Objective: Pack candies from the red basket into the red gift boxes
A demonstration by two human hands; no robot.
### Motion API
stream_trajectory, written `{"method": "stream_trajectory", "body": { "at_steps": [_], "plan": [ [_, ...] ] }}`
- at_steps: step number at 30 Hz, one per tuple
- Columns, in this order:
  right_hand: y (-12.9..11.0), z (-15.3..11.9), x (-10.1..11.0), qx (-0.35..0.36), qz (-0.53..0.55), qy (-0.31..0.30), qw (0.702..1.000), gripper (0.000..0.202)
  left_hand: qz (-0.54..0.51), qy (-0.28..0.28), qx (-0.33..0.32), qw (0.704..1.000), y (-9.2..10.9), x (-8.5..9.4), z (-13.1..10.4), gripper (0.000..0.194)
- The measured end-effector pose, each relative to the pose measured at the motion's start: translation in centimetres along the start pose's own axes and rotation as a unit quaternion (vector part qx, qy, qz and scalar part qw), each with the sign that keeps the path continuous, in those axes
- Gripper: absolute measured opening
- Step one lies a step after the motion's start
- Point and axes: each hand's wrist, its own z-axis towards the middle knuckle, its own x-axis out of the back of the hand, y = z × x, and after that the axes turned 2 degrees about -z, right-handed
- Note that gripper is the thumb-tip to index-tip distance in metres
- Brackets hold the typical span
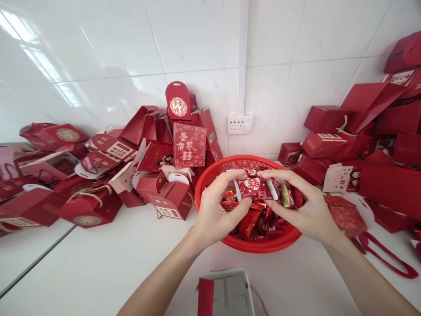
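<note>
In the head view, a red wrapped candy [253,188] is held above the red basket [210,167] by both hands. One end of it is pinched between the thumb and fingers of the left hand [221,210], and the other end is gripped the same way by the right hand [301,210]; the fingers are closed only as far as the candy's ends. Many wrapped sweets [251,221] are contained in the basket. An open box [230,294] is seen on the white table [138,259], nearer to the person.
</note>
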Motion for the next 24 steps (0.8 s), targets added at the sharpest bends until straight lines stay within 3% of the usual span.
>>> {"method": "stream_trajectory", "body": {
  "at_steps": [24],
  "plan": [
    [0.22, 0.04, 0.02, -0.028, 0.005, -0.011, 1.0, 0.039, -0.064, -0.007, 0.063, 0.996, 0.0, -0.12, 0.0, 0.049]
  ]
}}
